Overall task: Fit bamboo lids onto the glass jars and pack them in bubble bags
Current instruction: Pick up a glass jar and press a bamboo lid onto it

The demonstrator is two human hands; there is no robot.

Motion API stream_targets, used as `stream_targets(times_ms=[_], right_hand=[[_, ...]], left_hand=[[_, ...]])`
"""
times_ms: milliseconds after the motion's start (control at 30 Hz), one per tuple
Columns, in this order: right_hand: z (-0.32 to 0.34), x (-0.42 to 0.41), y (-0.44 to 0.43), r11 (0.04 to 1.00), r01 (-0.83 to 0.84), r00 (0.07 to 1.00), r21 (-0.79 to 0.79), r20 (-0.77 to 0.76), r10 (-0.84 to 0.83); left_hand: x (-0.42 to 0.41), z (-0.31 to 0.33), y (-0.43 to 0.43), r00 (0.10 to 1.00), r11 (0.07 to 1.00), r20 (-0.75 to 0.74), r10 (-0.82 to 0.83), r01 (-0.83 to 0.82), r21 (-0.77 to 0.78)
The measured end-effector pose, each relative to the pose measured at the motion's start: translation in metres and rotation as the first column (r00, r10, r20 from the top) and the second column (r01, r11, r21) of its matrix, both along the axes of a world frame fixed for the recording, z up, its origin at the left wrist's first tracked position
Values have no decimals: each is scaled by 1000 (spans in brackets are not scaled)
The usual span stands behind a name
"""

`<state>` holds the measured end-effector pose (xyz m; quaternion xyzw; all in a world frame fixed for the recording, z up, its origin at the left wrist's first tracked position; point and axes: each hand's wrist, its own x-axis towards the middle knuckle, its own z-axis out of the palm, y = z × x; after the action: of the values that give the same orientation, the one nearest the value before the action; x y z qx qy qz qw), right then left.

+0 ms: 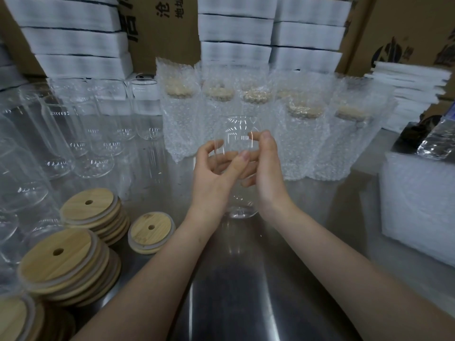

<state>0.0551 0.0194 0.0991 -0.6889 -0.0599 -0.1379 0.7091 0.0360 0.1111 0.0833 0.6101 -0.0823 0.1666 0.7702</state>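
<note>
A clear glass jar [237,134] stands upright on the steel table [246,279] in the middle, with no lid on it. My left hand [216,173] curls around its left side and my right hand [267,168] holds its right side, fingers on the glass. Stacks of round bamboo lids [73,262], each with a small hole, lie at the front left, and a single lid [150,231] lies near my left forearm. Several jars packed in bubble bags [302,134], lids on, stand in a row behind my hands.
Several bare glass jars [81,134] crowd the left side of the table. White foam sheet stacks [236,33] and cardboard boxes [162,25] line the back. A white foam block [418,200] and a plastic water bottle [438,139] sit at the right.
</note>
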Motion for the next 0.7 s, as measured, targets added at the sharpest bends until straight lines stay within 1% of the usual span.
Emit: stream_targets(times_ms=[133, 200, 300, 400, 500, 567, 633, 700], right_hand=[[2, 1, -4, 995, -18, 995, 101, -100, 28], [3, 1, -6, 989, -35, 988, 145, -143, 55], [5, 3, -9, 983, -70, 978, 167, -183, 100], [5, 4, -10, 965, -92, 966, 244, -213, 146], [5, 1, -8, 926, -189, 935, 326, -227, 271], [6, -2, -7, 902, -249, 908, 353, -240, 345], [7, -3, -7, 905, -269, 893, 330, -267, 362], [8, -3, -7, 919, -254, 907, 300, -256, 335]], left_hand=[[0, 3, 4, 995, 996, -45, -86, 84, -34], [-1, 4, 7, 990, 988, -57, -131, 126, -94], [-2, 6, 7, 968, 960, -109, -228, 204, -191], [-1, 6, 6, 944, 931, -135, -300, 259, -259], [3, 4, 6, 927, 913, -105, -359, 327, -243], [3, 4, 9, 926, 920, -106, -361, 335, -206], [2, 6, 10, 925, 925, -111, -362, 342, -167], [3, 7, 9, 926, 928, -117, -358, 340, -149]])
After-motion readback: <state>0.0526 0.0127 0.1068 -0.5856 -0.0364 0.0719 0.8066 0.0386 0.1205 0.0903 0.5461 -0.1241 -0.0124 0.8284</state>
